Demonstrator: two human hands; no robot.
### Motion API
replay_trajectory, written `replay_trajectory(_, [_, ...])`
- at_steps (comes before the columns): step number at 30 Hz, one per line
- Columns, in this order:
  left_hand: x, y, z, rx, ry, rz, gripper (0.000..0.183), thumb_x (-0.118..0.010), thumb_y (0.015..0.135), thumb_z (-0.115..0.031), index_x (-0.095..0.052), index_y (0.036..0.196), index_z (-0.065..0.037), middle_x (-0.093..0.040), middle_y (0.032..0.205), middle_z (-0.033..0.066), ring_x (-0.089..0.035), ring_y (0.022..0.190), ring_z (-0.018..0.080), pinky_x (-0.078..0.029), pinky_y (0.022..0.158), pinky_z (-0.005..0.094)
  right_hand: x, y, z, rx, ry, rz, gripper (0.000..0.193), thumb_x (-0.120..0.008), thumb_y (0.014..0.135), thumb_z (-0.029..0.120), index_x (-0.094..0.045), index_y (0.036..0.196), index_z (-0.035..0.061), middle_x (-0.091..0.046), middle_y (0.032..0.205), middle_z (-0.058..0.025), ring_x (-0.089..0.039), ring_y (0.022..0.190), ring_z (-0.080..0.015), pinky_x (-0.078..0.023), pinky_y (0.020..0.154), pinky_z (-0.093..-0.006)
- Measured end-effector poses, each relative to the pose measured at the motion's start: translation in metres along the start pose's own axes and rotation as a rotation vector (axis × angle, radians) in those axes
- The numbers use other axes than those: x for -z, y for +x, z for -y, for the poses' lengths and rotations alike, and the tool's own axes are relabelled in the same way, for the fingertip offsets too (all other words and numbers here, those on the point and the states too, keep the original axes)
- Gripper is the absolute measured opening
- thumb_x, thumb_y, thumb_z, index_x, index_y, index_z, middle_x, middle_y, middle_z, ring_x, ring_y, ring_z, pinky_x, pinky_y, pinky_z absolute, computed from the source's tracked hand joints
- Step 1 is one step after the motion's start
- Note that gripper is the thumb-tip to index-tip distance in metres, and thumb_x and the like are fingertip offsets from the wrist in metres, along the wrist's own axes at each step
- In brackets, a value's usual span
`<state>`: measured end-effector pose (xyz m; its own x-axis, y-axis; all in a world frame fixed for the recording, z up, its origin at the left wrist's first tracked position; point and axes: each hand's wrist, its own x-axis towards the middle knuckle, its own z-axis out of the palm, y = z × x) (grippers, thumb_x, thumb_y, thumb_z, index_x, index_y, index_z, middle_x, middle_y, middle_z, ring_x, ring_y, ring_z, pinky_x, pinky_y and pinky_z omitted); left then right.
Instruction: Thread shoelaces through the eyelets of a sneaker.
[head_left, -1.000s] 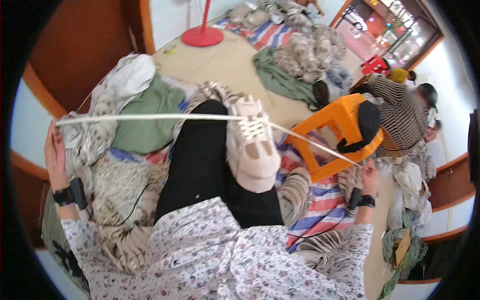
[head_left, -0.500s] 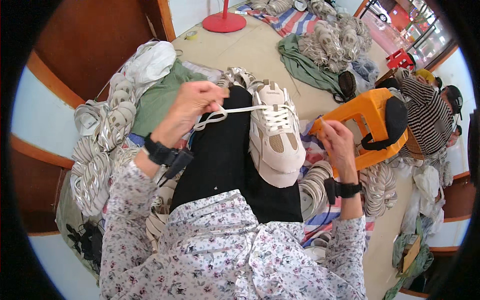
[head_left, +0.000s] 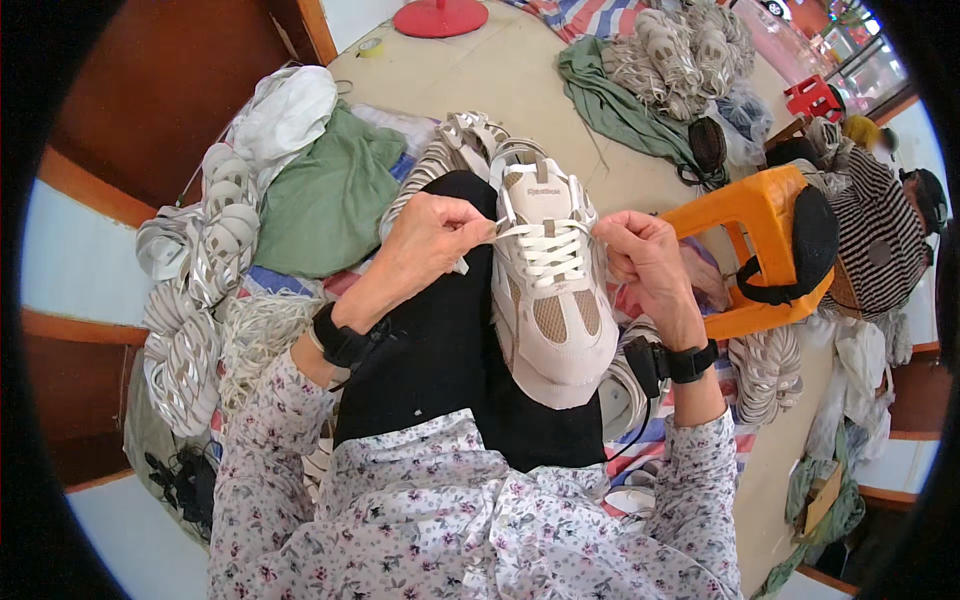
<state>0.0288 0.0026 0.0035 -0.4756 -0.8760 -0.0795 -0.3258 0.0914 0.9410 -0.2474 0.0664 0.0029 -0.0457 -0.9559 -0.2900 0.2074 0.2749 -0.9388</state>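
Note:
A beige-and-white sneaker upper [head_left: 560, 345] lies across my black-clad thighs, toe toward me. White shoelace [head_left: 552, 252] criss-crosses its eyelets below the tongue. At the upper's left edge my left hand [head_left: 432, 245] is closed in a pinch on the lace, near the upper eyelets. My right hand [head_left: 648, 258] is closed at the opposite edge, thumb and forefinger pressed together at the eyelet row; whatever sits between those fingertips is too small to make out.
Bundled shoe uppers [head_left: 190, 350] are heaped at my left, beside loose white laces [head_left: 270, 340] and green cloth [head_left: 330, 195]. An orange stool [head_left: 775, 225] stands to the right. Farther off are more uppers [head_left: 680, 60] and a red round base [head_left: 440, 18]. Another person in stripes [head_left: 880, 230] sits beyond the stool.
My left hand has come in from the left, where it stretched the lace out, to the upper's edge. My right hand has moved left and up, from apart to the upper's right edge.

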Motion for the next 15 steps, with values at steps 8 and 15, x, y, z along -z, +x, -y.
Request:
replay_trajectory(8, [0.001, -0.009, -0.001, 0.047, -0.055, 0.031, 0.025, -0.065, 0.092, -0.024, -0.073, 0.084, -0.002, -0.052, 0.059, -0.0066, -0.044, 0.052, 0.0017, -0.033, 0.044, 0.0210, -0.014, 0.001, 0.020, 0.012, -0.237, -0.119, 0.011, -0.071, 0.086, 0.009, -0.067, 0.079, 0.0014, -0.054, 0.061, 0.0050, -0.042, 0.048, -0.0029, -0.030, 0.044, -0.0204])
replay_trajectory(15, [-0.002, -0.009, -0.002, 0.051, -0.060, 0.001, 0.023, -0.065, 0.091, -0.021, -0.072, 0.081, -0.001, -0.055, 0.059, -0.0056, -0.047, 0.050, 0.0018, -0.036, 0.043, 0.0200, -0.036, 0.005, 0.033, 0.652, -1.118, -0.116, 0.013, -0.064, 0.075, 0.004, -0.061, 0.074, -0.0086, -0.055, 0.059, -0.0142, -0.055, 0.054, -0.0158, -0.047, 0.054, -0.0330])
